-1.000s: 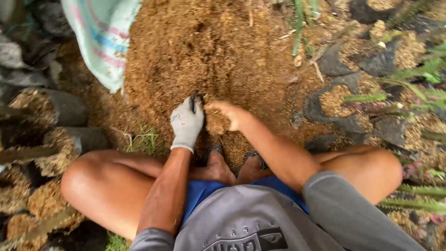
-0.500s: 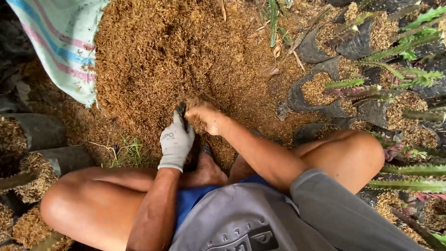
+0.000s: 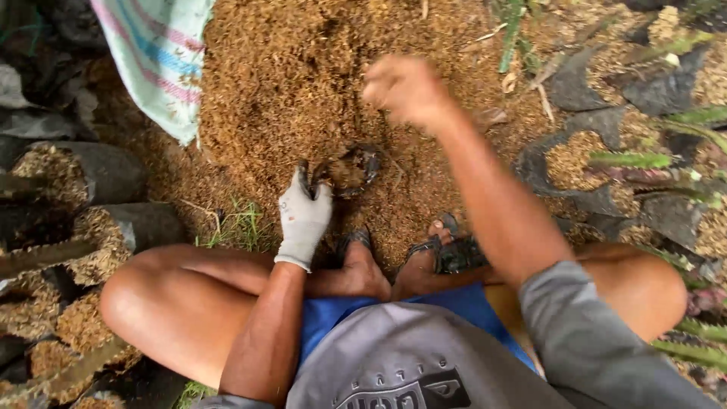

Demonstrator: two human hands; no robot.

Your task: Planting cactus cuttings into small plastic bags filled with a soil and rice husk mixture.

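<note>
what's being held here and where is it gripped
The gloved left hand pinches a small black planting bag by its near rim. The blurred bare right hand seems empty.

Your left hand [image 3: 304, 216] grips the rim of a small planting bag [image 3: 350, 168] that sits on the husk pile [image 3: 303, 76] just ahead of your feet [image 3: 401, 261], while your right hand [image 3: 405, 89] hangs above the pile, farther out and to the right. A woven sack [image 3: 155, 60] lies at the pile's left edge, with filled bags [image 3: 91, 227] nearer you on the left. More bags holding cuttings [image 3: 628, 163] crowd the right side.
</note>
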